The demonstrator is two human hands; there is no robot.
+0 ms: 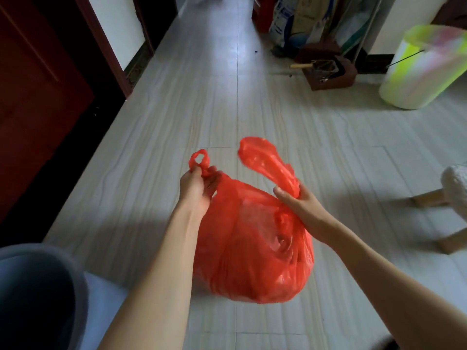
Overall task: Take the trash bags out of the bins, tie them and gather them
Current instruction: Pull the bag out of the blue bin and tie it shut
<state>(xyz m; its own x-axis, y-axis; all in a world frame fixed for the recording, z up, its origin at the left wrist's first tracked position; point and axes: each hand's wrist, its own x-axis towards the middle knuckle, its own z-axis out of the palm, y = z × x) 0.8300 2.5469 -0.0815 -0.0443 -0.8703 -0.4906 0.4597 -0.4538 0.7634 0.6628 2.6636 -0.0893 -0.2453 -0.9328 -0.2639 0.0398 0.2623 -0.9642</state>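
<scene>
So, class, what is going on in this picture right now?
A person holds a full red trash bag over the tiled floor. The left hand grips one handle loop, the right hand grips the other, and the two are apart, not yet knotted. A bin with a yellow-green liner stands at the far right.

Open floor ahead, clutter kept to the edges

The pale tiled floor (227, 102) is left open ahead and to both sides of the red bag (255, 248). The left side is closed off by a dark door (38, 97). To the right, passage is narrowed by a wooden stool (452, 198), a lined bin (422, 69), and boxes (326, 69) against the far wall.
</scene>
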